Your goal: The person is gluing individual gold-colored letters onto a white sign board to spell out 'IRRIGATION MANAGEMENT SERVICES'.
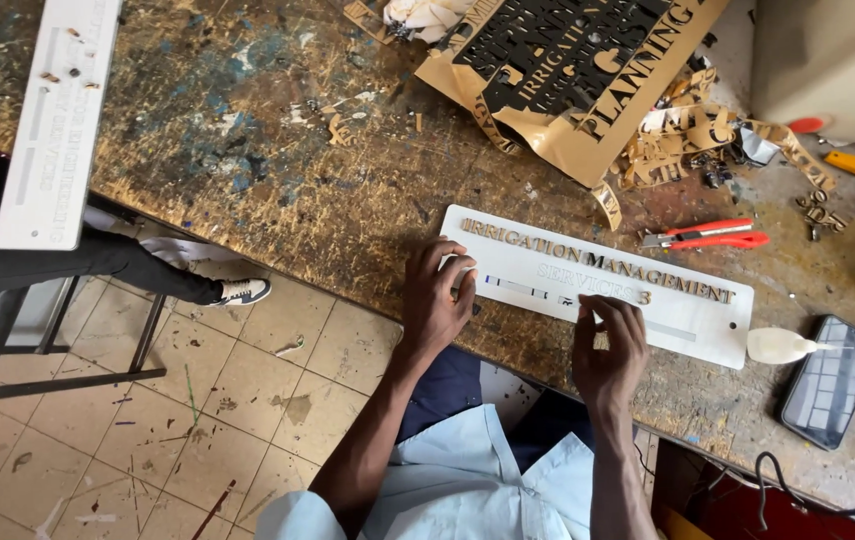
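Observation:
A long white sign plate (698,325) with gold cut-out letters lies on the paint-stained workbench (278,170). My left hand (436,300) rests on the plate's left end, fingers curled over its near edge. My right hand (608,345) is at the plate's lower middle, fingertips pinched at a small piece beside the second row of letters; what it pinches is too small to tell.
An orange utility knife (713,236) lies behind the plate. A gold letter sheet with cut-outs (568,70) and scraps sit at the back. A white glue bottle (783,345) and a phone (831,380) lie right. Another white plate (53,110) is far left. Someone's leg and shoe (243,290) are below.

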